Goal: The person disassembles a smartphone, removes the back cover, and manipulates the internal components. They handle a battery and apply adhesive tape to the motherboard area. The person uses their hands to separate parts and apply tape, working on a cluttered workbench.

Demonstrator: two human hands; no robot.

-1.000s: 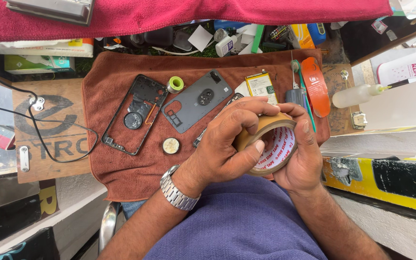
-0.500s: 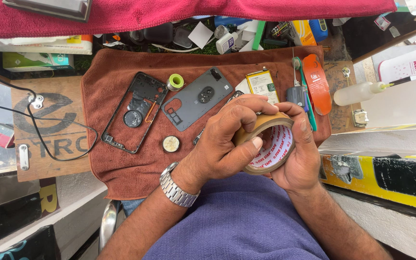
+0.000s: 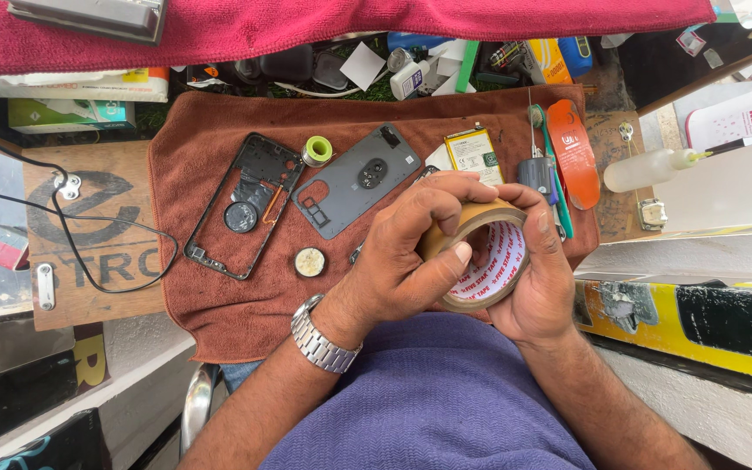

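Both hands on brown tape roll (image 3: 478, 255).
Left hand (image 3: 402, 252) fingers curled over rim; right hand (image 3: 540, 278) cupping it, hole facing up toward viewer.

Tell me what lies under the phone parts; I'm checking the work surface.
A brown towel lies under the phone frame and grey back cover. It rests partly on a wooden board; what lies beneath the rest is covered.

We are at a phone repair bench: on the brown towel (image 3: 219, 322) lie a bare phone frame (image 3: 245, 204), a grey back cover (image 3: 354, 178) and a battery (image 3: 473, 155); tools sit right of it.
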